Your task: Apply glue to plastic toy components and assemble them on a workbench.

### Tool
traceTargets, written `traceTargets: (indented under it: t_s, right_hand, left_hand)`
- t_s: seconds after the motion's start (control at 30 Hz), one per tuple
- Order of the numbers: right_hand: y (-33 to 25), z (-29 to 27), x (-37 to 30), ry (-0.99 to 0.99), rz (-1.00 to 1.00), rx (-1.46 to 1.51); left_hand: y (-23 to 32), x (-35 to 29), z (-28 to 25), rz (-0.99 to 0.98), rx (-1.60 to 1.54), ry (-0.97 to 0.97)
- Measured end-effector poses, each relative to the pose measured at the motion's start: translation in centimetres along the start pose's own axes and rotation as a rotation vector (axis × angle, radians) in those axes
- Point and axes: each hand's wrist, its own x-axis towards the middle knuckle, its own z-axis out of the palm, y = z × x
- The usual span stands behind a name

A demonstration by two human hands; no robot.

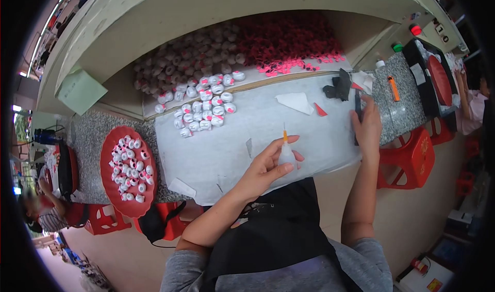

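Observation:
My left hand [264, 167] is closed round a small white squeeze bottle [286, 155] with an orange needle tip [285, 136], which points up and away from me over the white paper [221, 158]. At the right edge of the paper, my right hand [368, 124] has its fingers closed on a slim dark tool [358, 105]; its kind is hard to make out. Just beyond that hand lie crumpled black scraps [339, 86]. Small white rounded pieces with pink parts [206, 106] stand in rows at the back left of the paper.
A red scalloped tray [116, 199] of similar pieces stands at the left. Under the shelf are heaps of white pieces [175, 60] and pink-red pieces [289, 44]. An orange-handled tool [394, 89], a black bin [420, 78] and red stools [412, 158] are at the right. Other people sit at both sides.

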Motion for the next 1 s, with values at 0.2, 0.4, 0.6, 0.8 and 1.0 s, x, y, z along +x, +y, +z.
traceTargets:
  t_s: [0.2, 0.4, 0.6, 0.8, 1.0]
  right_hand:
    - [0.5, -2.7, -0.3, -0.213, 0.094, -0.042]
    - [-5.2, -4.8, -3.0, -0.159, -0.134, 0.257]
    - [-13.0, -3.1, -4.9, -0.364, -0.532, 0.458]
    - [-14.4, -2.3, -5.3, -0.345, -0.669, 0.295]
    - [-13.5, -0.8, -4.5, -0.13, -0.651, 0.12]
  left_hand:
    - [-0.2, -2.1, -1.7, 0.006, -0.075, 0.115]
    - [0.1, -3.3, -1.7, 0.047, -0.297, 0.177]
    - [-0.8, -3.8, -2.4, 0.095, -0.334, 0.216]
    - [-0.4, -4.3, -2.4, 0.033, -0.351, 0.195]
    - [-0.2, -4.1, -2.7, -0.015, -0.357, 0.19]
